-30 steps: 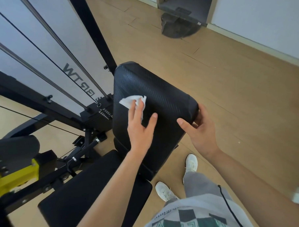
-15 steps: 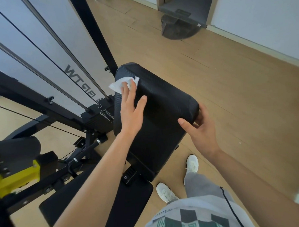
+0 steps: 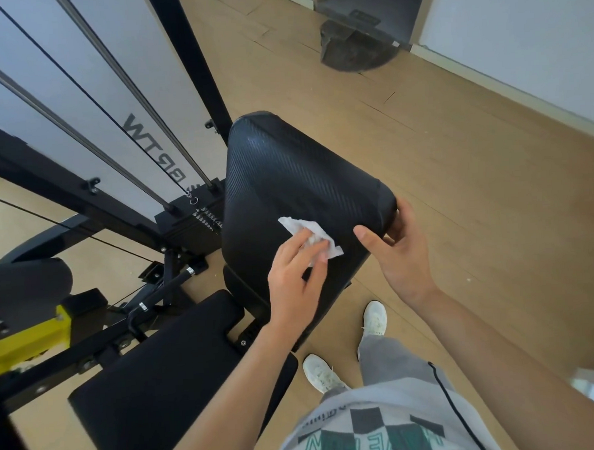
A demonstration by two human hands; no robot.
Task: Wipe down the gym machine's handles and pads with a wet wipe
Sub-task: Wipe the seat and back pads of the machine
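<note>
We press the wet wipe point(image 3: 311, 236) against the face of the black back pad point(image 3: 286, 177) with our left hand point(image 3: 296, 286). Its fingers lie nearly straight over the tissue rather than pinching it. Our right hand point(image 3: 400, 251) grips the pad's right edge, thumb on the front and fingers curled behind, which we judge steadies the pad.

The wipe sits low on the face, toward the right side, near the right thumb but apart from it. The pad's long axis runs from us up and away to its far top end, so most of the face lies ahead and to the left of the left hand. We judge the next stroke follows that axis. The seat pad point(image 3: 153, 384) lies below and left, nearer the left hand.
</note>
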